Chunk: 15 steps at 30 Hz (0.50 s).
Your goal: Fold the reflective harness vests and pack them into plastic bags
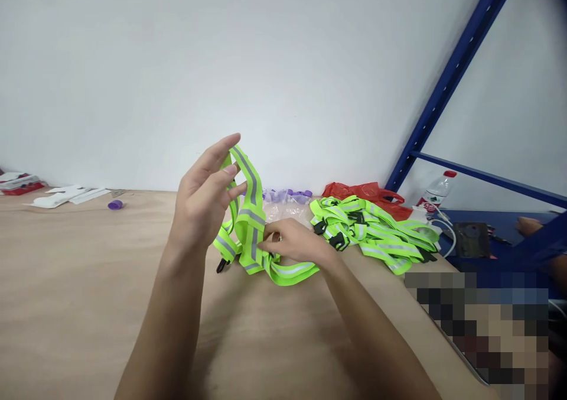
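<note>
Fingers spread, my left hand (201,196) props up a loop of neon-green, grey-striped fabric strap (256,234), centre of the frame; my right hand (297,240) pinches its lower part. It looks only partly arranged; similar black-buckled straps (390,234) lie tangled, centre right.

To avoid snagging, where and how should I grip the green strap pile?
Probably pinch the nearer black buckle at the left of the strap pile, coming from the near side: it looks rigid and exposed, while the pile overlaps loosely.
</note>
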Motion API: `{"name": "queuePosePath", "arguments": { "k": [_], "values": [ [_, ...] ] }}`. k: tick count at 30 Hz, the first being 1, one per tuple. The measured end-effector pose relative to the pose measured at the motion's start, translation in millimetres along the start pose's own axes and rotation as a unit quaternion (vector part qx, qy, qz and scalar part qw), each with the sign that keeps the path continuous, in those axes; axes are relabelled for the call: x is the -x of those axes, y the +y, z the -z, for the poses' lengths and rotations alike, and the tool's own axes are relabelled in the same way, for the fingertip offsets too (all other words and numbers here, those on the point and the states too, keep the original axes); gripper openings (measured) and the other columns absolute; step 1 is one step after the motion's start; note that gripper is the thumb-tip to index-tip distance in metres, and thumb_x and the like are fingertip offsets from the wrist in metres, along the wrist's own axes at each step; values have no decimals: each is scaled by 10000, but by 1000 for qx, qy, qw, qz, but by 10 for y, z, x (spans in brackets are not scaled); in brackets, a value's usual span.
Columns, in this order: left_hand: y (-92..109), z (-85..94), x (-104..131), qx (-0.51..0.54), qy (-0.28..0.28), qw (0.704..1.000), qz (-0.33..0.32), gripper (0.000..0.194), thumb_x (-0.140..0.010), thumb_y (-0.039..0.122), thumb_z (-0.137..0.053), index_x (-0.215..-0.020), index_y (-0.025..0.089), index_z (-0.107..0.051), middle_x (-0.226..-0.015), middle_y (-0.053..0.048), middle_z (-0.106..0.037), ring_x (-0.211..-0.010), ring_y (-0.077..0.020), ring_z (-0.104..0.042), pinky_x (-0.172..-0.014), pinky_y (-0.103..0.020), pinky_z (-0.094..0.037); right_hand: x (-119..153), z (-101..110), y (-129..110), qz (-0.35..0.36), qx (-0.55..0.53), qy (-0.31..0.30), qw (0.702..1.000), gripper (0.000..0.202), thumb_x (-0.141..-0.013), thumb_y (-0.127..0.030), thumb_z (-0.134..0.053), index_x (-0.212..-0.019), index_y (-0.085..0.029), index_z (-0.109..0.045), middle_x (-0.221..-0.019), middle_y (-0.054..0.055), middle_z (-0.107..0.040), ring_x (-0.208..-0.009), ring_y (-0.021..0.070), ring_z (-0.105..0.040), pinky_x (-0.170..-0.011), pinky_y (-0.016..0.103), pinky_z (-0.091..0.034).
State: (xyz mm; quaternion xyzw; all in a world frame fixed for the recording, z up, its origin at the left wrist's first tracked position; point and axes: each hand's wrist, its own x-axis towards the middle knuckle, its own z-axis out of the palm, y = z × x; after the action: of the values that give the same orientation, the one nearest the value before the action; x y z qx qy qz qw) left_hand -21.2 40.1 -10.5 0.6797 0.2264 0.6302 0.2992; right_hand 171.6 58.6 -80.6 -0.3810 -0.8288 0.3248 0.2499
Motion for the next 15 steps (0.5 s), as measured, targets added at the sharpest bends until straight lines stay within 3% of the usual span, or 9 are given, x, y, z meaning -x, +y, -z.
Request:
{"name": "queuePosePath", "arguments": {
  "k": [5,9,11,15],
  "values": [
    [-97,114,-41,-1,97,995,38,402,-861,381,-653,-1259,323,-661,-1256,-69,-613,-1169,-296,-596,-816,-392,-636,3,129,198,19,-99,35,994,144,-792,-263,-583,-669,-189,-587,-670,-27,-568,-665,143,-528,-638,251,-412],
    [-232,238,-91,-93,140,984,61,427,-827,369,-651,-1246,290,-652,-1303,-69,-591,-1219,-312,-564,-864,-458,-623,87,305,156,20,-203,143,968,207,-831,-340,-578,-679,-209,-527,-653,-42,-494,-631,127,-490,-637,254,-416],
    [-282,266,-98,-164,125,975,88,456,-827,381,-636,-1265,254,-644,-1295,-89,-607,-1206,-322,-576,-908,-491,-593,129,364,115,15,-261,180,948,229,-843,-394,-604,-710,-224,-526,-623,-47,-509,-591,131,-511,-627,268,-445],
    [-335,201,-77,-307,28,939,152,460,-874,417,-569,-1296,243,-628,-1298,-95,-648,-1142,-318,-616,-1022,-538,-485,188,420,71,21,-364,197,910,290,-828,-502,-675,-830,-260,-516,-535,-50,-592,-484,173,-579,-553,312,-504]
  ]
}}
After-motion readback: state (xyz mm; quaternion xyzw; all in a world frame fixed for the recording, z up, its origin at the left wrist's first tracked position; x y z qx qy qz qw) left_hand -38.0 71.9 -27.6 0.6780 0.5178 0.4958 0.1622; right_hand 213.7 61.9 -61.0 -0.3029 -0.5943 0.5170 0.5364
